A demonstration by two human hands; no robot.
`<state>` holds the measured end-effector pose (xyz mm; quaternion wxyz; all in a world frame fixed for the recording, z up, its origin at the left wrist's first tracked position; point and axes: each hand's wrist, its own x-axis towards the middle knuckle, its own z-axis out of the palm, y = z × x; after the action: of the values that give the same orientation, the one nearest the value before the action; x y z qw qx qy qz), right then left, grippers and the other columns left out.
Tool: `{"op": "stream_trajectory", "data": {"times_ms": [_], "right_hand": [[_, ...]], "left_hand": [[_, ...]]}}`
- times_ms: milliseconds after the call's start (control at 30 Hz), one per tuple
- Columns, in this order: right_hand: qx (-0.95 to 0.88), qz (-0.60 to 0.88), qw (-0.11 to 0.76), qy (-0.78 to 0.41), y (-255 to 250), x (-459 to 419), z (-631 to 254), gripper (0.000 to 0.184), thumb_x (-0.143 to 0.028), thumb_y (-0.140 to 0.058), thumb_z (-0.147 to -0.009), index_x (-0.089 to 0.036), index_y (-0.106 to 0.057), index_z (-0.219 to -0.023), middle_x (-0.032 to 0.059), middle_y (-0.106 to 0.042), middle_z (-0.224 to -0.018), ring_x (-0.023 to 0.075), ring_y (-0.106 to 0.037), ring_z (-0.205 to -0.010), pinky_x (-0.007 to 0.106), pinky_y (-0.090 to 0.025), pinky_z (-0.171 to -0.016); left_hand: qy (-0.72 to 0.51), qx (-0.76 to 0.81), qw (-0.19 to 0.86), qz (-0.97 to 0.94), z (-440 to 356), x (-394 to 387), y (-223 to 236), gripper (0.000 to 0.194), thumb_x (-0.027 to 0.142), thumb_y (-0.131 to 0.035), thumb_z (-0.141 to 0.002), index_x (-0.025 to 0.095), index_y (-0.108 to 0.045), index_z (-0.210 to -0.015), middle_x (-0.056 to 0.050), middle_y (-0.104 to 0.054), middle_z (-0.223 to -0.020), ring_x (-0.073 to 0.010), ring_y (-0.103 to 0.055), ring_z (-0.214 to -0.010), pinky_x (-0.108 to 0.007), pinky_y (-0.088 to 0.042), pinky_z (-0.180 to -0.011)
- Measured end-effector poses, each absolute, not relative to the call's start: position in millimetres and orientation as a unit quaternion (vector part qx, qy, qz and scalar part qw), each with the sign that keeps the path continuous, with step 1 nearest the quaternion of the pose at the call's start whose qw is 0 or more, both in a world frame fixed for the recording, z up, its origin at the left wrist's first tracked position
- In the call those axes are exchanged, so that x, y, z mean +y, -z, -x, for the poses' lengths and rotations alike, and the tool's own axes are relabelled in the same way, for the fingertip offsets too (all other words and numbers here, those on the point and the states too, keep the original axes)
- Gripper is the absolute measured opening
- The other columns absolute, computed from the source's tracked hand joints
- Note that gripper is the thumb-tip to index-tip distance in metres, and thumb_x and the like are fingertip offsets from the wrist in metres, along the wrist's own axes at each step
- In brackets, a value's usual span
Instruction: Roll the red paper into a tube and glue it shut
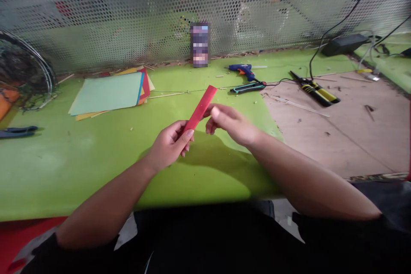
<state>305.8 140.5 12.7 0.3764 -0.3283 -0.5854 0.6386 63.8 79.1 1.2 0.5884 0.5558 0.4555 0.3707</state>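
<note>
A narrow folded strip of red paper (201,107) slants up and away over the green table (96,154). My left hand (170,145) is closed on the strip's near end, pinching it between thumb and fingers. My right hand (231,124) is curled around the strip's middle from the right, fingertips touching its edge. The strip's far end sticks out free above both hands.
A stack of coloured paper sheets (109,93) lies at the back left. A blue glue gun (244,70), a teal-handled cutter (248,88) and yellow-black pliers (316,90) lie at the back right, on and beside a brown board (346,124). Blue-handled pliers (17,131) rest at the far left.
</note>
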Motion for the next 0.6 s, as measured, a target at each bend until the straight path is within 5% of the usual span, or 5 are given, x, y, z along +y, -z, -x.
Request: {"op": "stream_trajectory", "data": {"times_ms": [200, 600], "right_hand": [[-0.601, 0.345, 0.369, -0.619, 0.1, 127.5, -286.8, 0.059, -0.076, -0.099, -0.072, -0.027, -0.082, -0.101, 0.0047, -0.077, -0.087, 0.0248, -0.072, -0.083, 0.038, -0.059, -0.062], [-0.57, 0.397, 0.426, -0.58, -11.6, 131.9, -297.9, 0.049, -0.067, -0.099, -0.079, -0.022, -0.087, -0.094, 0.0027, -0.075, -0.081, 0.0158, -0.061, -0.07, 0.033, -0.049, -0.063]], "left_hand": [[-0.362, 0.473, 0.574, -0.562, -70.2, 71.9, -1.8, 0.048, 0.057, -0.075, -0.107, 0.019, -0.07, -0.136, -0.001, -0.068, -0.091, -0.0105, -0.064, -0.065, -0.021, -0.055, -0.051], [-0.354, 0.478, 0.569, -0.568, -73.8, 68.7, -2.8, 0.047, 0.06, -0.071, -0.109, 0.02, -0.069, -0.134, -0.001, -0.068, -0.091, -0.0098, -0.061, -0.064, -0.02, -0.052, -0.05]]}}
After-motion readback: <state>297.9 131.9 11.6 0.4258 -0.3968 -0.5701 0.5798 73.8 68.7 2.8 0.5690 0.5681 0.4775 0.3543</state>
